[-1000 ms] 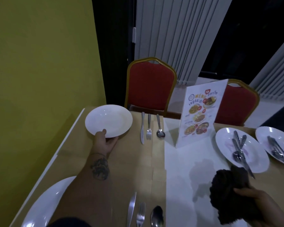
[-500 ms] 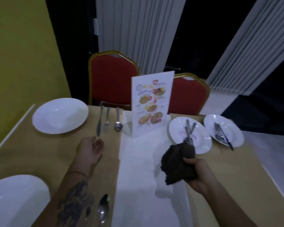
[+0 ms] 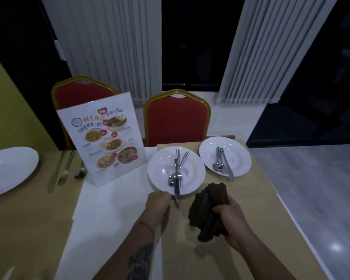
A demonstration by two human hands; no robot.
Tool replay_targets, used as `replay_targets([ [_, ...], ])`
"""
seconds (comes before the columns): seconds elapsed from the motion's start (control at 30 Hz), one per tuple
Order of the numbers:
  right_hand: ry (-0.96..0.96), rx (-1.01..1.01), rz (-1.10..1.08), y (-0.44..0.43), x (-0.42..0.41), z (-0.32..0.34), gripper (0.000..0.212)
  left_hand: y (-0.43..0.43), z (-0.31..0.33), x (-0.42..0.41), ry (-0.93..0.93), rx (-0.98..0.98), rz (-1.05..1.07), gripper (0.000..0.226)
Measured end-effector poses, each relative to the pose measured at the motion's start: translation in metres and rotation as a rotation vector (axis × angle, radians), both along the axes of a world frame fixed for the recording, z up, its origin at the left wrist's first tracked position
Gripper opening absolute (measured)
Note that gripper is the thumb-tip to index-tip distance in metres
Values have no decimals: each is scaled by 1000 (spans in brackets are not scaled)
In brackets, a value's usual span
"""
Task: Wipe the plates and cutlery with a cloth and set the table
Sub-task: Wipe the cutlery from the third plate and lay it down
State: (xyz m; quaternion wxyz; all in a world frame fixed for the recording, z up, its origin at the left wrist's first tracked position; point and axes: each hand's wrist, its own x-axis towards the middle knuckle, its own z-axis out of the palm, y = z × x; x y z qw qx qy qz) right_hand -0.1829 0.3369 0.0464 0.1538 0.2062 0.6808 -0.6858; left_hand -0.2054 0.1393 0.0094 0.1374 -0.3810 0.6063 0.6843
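Plates sit on a tan desk [image 3: 240,209] with a white strip down its middle. The near plate [image 3: 162,184] holds a knife [image 3: 176,183], a fork [image 3: 182,165] and a spoon [image 3: 171,180], all piled together. The knife tip sticks out past the plate's front rim. The left hand [image 3: 159,207] is at that front rim, right next to the knife tip. Its fingers are curled, but I cannot tell if they pinch the rim or only touch it. The right hand [image 3: 230,221] is closed tight on a dark cloth [image 3: 208,211], bunched up, just beside the near plate.

A second plate [image 3: 238,156] sits further right, with more cutlery [image 3: 222,164] in it. A menu card [image 3: 105,138] stands upright to the left of the near plate. Past the card, another knife, fork and spoon [image 3: 66,170] lie side by side on the desk, next to a bare plate [image 3: 8,168]. Two red chairs [image 3: 178,118] stand behind the desk.
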Motion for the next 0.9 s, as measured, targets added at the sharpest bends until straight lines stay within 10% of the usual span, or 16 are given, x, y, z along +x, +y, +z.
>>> replay_targets([
  [0.63, -100, -378, 87, 41, -41, -15, 33, 37, 6, 11, -70, 259, 195, 15],
  [0.9, -30, -368, 330, -50, -29, -3, 33, 18, 54, 56, 39, -309, -107, 24],
])
